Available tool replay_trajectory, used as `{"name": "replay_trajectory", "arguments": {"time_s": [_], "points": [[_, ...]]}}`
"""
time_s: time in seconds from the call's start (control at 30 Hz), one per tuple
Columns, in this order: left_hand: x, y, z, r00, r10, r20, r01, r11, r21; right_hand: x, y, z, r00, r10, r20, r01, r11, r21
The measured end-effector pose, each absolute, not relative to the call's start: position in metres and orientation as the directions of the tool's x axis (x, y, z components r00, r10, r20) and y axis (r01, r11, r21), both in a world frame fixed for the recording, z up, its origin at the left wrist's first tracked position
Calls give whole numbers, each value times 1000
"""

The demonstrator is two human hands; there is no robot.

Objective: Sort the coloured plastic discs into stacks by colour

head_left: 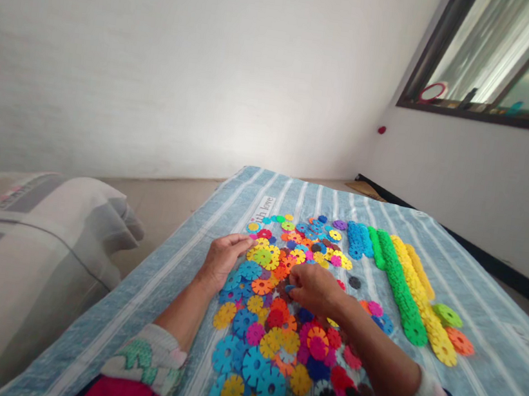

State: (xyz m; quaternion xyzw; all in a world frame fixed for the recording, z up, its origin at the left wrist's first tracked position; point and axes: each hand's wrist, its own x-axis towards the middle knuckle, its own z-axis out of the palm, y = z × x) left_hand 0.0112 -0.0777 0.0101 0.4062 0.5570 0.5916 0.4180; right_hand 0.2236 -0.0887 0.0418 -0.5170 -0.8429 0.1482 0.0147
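Many flat, notched plastic discs in mixed colours lie spread over a striped blue cloth. At the left edge of the pile is my left hand [227, 259], its thumb and fingertips brought together beside some yellow discs [258, 244]. Whether it pinches a disc is hidden. My right hand [317, 289] is over the middle of the pile with its fingers curled in. A small bit of blue [289, 287] shows at its thumb; what the fingers hold is unclear. Large blue discs [271, 388] lie nearer to me, below both hands.
Discs stacked into rows lie to the right: blue [359, 240], green [401, 287] and yellow [426, 304]. Loose lime [447, 315] and orange [461, 341] discs sit by their near ends. A cloth-covered piece of furniture [42, 260] stands left; walls and a window [507, 54] are beyond.
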Motion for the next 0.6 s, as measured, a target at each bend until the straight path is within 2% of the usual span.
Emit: {"name": "replay_trajectory", "arguments": {"time_s": [0.1,0.17,0.37,0.6], "points": [[10,-77,10,-318,948,6,-44,-21,999,220,-93,43,-465,874,-144,881,441,-169],[9,-76,11,-327,945,4,-19,-11,1000,218,-97,47,-466,874,-137,882,448,-146],[3,-69,10,-342,939,-23,9,27,1000,239,-84,57,-449,888,-96,882,424,-207],[2,-68,10,-343,938,-53,-15,51,999,334,-34,62,-142,990,20,974,143,-178]]}}
